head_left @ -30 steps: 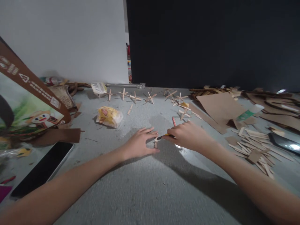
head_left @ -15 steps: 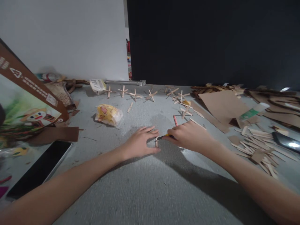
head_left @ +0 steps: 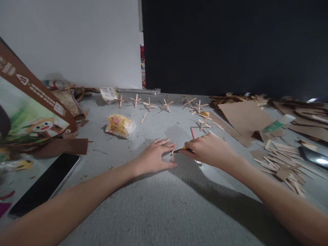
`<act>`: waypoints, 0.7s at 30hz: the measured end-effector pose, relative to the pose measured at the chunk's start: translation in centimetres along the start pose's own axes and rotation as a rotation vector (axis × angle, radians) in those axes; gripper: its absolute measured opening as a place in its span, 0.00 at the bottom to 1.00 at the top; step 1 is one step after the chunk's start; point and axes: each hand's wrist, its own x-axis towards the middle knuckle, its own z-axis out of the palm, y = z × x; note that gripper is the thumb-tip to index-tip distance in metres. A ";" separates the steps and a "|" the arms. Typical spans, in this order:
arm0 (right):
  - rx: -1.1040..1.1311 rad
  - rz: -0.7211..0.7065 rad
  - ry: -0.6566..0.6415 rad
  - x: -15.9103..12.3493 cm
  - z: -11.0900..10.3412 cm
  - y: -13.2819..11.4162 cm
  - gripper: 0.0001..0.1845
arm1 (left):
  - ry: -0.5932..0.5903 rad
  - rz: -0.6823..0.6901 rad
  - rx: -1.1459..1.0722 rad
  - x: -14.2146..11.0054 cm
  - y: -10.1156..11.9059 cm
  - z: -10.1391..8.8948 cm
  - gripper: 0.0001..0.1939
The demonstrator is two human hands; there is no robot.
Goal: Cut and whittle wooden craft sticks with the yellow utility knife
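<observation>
A short wooden craft stick [head_left: 172, 157] lies upright in the picture on the grey table. My left hand [head_left: 153, 158] grips it, fingers at its far end and thumb at its near end. My right hand [head_left: 208, 149] is closed round a utility knife [head_left: 185, 148] with some yellow on its handle. The dark blade reaches left and meets the stick near its far end. Most of the knife's handle is hidden in the fist. Just beyond the right hand lies a red patterned strip [head_left: 193, 133].
Several crossed-stick pieces [head_left: 167, 105] stand in a row at the back. A yellow packet [head_left: 120, 125] lies left of centre, a phone [head_left: 46, 184] at left near a printed bag [head_left: 38, 112]. Loose sticks [head_left: 282, 160], cardboard [head_left: 246, 116] and a glue stick [head_left: 278, 124] are at right.
The whole view has shifted slightly, so things sit a little further right. Both hands keep almost the same pose, with the blade still at the stick.
</observation>
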 end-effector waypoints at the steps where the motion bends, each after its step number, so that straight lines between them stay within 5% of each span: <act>1: 0.002 0.000 -0.002 0.0 0.0 0.0 0.25 | 0.002 -0.004 0.001 0.0 0.0 0.0 0.36; 21: -0.084 -0.076 0.119 -0.6 0.2 -0.9 0.22 | -0.031 -0.002 0.015 0.0 0.1 -0.2 0.37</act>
